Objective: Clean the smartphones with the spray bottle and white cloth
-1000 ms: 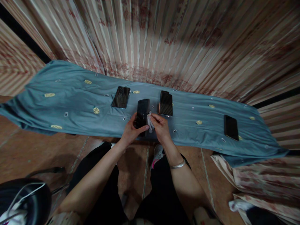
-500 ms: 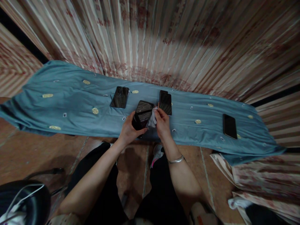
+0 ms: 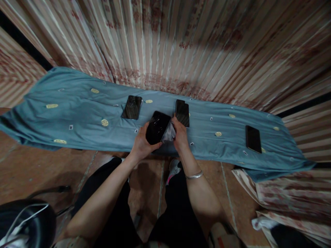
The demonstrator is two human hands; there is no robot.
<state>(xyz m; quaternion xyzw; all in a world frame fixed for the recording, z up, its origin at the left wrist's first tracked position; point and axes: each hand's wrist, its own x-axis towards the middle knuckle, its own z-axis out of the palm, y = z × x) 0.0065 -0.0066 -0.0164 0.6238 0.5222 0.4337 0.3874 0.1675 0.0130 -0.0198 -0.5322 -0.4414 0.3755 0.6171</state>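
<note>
At the lower left, a white cable [image 3: 33, 211] loops over a dark rounded object [image 3: 48, 225]. A blue cloth with yellow motifs [image 3: 82, 113] covers the long counter, in front of a striped curtain [image 3: 165, 41]. Left of the middle, a dark phone [image 3: 132, 107] lies on the cloth, tilted slightly. Next, the left hand [image 3: 142, 143] grips the held phone [image 3: 158, 126], fingers at its left side and thumb along its lower edge; this phone is slanted, near the front of the counter. At its right edge, the right hand [image 3: 179, 134] pinches a pale wipe [image 3: 169, 132], with a silver bracelet [image 3: 196, 175] on that wrist. Just beyond this hand lie two overlapping phones [image 3: 183, 114]. Well apart, toward the right end, lies another phone [image 3: 253, 139].
</note>
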